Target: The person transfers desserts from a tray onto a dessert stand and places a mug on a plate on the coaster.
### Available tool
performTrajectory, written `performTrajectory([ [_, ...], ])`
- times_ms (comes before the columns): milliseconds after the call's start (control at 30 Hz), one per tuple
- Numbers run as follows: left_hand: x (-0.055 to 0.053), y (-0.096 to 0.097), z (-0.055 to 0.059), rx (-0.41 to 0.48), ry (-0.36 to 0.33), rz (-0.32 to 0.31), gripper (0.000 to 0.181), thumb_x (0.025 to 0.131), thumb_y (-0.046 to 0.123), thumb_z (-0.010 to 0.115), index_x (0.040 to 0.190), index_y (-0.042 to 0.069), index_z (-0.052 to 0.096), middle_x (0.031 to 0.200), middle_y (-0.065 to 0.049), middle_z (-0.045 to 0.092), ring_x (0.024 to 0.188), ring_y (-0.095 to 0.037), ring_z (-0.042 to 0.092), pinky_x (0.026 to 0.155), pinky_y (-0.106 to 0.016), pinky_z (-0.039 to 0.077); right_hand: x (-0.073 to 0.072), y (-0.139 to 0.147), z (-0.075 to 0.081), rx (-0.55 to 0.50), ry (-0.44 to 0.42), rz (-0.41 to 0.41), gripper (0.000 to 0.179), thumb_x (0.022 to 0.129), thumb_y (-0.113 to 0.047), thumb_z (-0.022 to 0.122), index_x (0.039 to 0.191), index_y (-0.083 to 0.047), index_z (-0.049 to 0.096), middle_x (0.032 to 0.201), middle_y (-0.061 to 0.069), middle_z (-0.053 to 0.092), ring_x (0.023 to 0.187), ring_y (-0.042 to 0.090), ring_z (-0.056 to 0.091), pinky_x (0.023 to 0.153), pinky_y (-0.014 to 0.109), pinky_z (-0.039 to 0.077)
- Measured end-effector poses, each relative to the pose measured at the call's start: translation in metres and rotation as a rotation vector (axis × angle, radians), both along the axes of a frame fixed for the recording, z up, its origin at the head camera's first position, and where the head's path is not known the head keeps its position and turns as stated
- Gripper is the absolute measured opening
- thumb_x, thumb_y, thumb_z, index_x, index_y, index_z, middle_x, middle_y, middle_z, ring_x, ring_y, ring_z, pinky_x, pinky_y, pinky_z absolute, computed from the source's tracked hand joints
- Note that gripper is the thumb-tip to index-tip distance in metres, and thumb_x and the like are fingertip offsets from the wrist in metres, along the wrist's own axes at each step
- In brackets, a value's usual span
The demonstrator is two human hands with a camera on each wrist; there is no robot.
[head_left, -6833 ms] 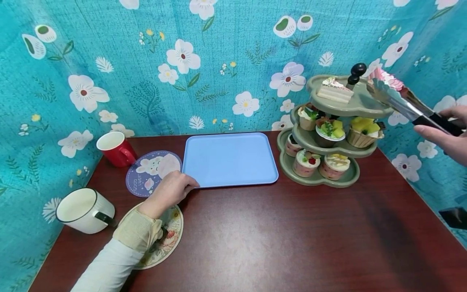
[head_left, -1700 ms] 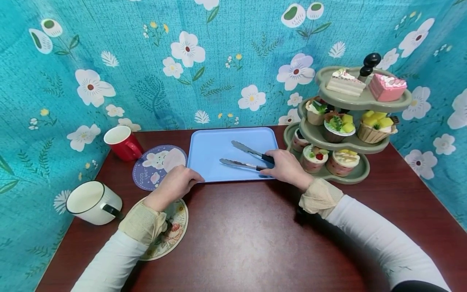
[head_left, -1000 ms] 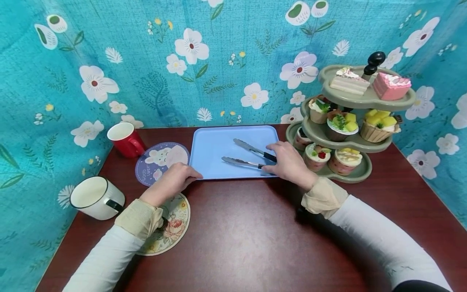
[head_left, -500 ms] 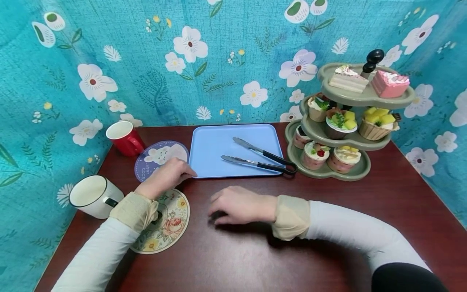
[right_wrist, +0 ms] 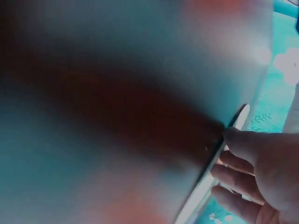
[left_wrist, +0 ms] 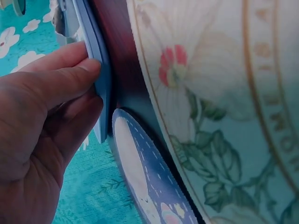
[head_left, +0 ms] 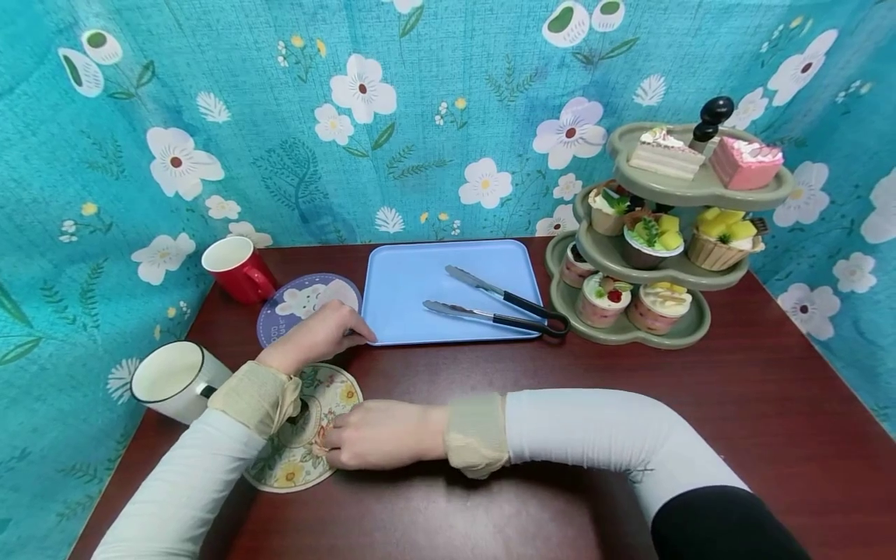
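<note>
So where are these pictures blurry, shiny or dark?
Head: mostly sharp, glare on the table, shadow under the right sleeve; left wrist: dim, floral mat pale and hazy; right wrist: heavily smeared beside the right hand, with a dark band across.

The head view is bright and clear, with pale glare on the table (head_left: 483, 521) and soft shadow beneath the right sleeve (head_left: 574, 424). The left wrist view is dimmer; most of the right wrist view is blurred, darkest across the middle.
</note>
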State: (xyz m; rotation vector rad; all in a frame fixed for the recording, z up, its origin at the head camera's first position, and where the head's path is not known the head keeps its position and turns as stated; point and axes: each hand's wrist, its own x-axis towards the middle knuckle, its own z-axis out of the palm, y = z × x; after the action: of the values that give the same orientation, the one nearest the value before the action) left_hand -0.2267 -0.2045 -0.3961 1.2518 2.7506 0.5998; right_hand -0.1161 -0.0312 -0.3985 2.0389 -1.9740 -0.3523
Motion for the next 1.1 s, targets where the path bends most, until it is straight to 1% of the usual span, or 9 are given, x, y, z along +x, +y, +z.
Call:
performTrajectory([
  [100,-0.002,-0.002,0.0,0.013,-0.007,-0.001,0.016,0.081,-0.002,0.076,0.092,0.008,0.081,0.09,-0.005,0.078,0.084,-0.017,0.073,0.077,-0.035,0.06,0.0,-0.011,0.006,0.061,0.032,0.022,0.026,0.102,-0.025,0.044,0.103,-0.029,0.07,0.102,-0.014,0.069,0.09,0.005,0.068,0.074,0.023,0.055],
  [167,-0.003,-0.002,-0.002,0.015,-0.014,0.004,0.015,0.08,-0.001,0.077,0.092,0.009,0.081,0.09,-0.005,0.078,0.084,-0.016,0.073,0.077,-0.035,0.06,0.002,-0.016,0.008,0.101,0.022,0.031,0.027,0.101,-0.025,0.046,0.092,-0.033,0.07,0.096,-0.016,0.07,0.084,0.004,0.068,0.07,0.023,0.055],
  [233,-0.003,-0.003,-0.003,0.013,-0.022,0.007,0.015,0.08,0.0,0.077,0.092,0.009,0.081,0.09,-0.005,0.078,0.085,-0.017,0.073,0.077,-0.035,0.059,0.003,-0.018,0.01,0.123,0.025,0.039,0.029,0.1,-0.024,0.046,0.088,-0.036,0.07,0.092,-0.017,0.071,0.082,0.004,0.068,0.068,0.023,0.054],
  [433,-0.005,-0.005,-0.003,0.007,-0.049,0.035,0.016,0.08,0.0,0.078,0.092,0.009,0.081,0.091,-0.005,0.078,0.086,-0.017,0.073,0.079,-0.036,0.059,0.003,-0.021,0.011,0.159,0.012,0.059,0.03,0.1,-0.024,0.046,0.083,-0.036,0.068,0.087,-0.017,0.072,0.079,0.005,0.068,0.067,0.024,0.053],
  [500,-0.006,-0.005,-0.003,0.011,-0.047,0.031,0.015,0.08,0.0,0.077,0.092,0.009,0.081,0.09,-0.005,0.078,0.085,-0.017,0.073,0.078,-0.036,0.059,0.002,-0.021,0.01,0.171,-0.001,0.066,0.031,0.1,-0.024,0.046,0.083,-0.036,0.068,0.087,-0.016,0.072,0.078,0.006,0.068,0.067,0.025,0.053],
  [667,-0.006,-0.004,-0.001,0.015,-0.037,0.021,0.015,0.081,-0.001,0.077,0.09,0.009,0.081,0.088,-0.005,0.078,0.084,-0.017,0.073,0.076,-0.036,0.059,-0.002,-0.02,0.007,0.166,-0.022,0.089,0.032,0.099,-0.02,0.045,0.081,-0.034,0.068,0.084,-0.015,0.072,0.076,0.007,0.068,0.066,0.025,0.053],
  [900,-0.004,-0.003,0.0,0.003,-0.036,0.035,0.014,0.081,-0.001,0.076,0.091,0.009,0.081,0.089,-0.005,0.078,0.085,-0.018,0.073,0.077,-0.036,0.059,-0.005,-0.013,0.004,0.126,-0.035,0.094,0.03,0.098,-0.018,0.046,0.081,-0.031,0.068,0.086,-0.013,0.07,0.078,0.007,0.068,0.068,0.026,0.053],
  [1033,-0.003,-0.002,0.0,-0.003,-0.028,0.041,0.015,0.081,-0.002,0.076,0.091,0.009,0.081,0.089,-0.005,0.078,0.085,-0.019,0.073,0.077,-0.037,0.059,-0.008,0.0,0.004,0.113,-0.01,0.11,0.032,0.099,-0.017,0.045,0.081,-0.03,0.069,0.085,-0.013,0.07,0.074,0.006,0.067,0.063,0.025,0.052],
  [1100,-0.002,-0.002,0.0,-0.01,-0.028,0.054,0.016,0.081,-0.002,0.076,0.091,0.01,0.081,0.089,-0.004,0.078,0.086,-0.019,0.073,0.077,-0.036,0.059,-0.01,0.011,0.004,0.107,-0.02,0.122,0.032,0.099,-0.017,0.046,0.082,-0.029,0.07,0.085,-0.013,0.069,0.074,0.006,0.067,0.063,0.024,0.052],
])
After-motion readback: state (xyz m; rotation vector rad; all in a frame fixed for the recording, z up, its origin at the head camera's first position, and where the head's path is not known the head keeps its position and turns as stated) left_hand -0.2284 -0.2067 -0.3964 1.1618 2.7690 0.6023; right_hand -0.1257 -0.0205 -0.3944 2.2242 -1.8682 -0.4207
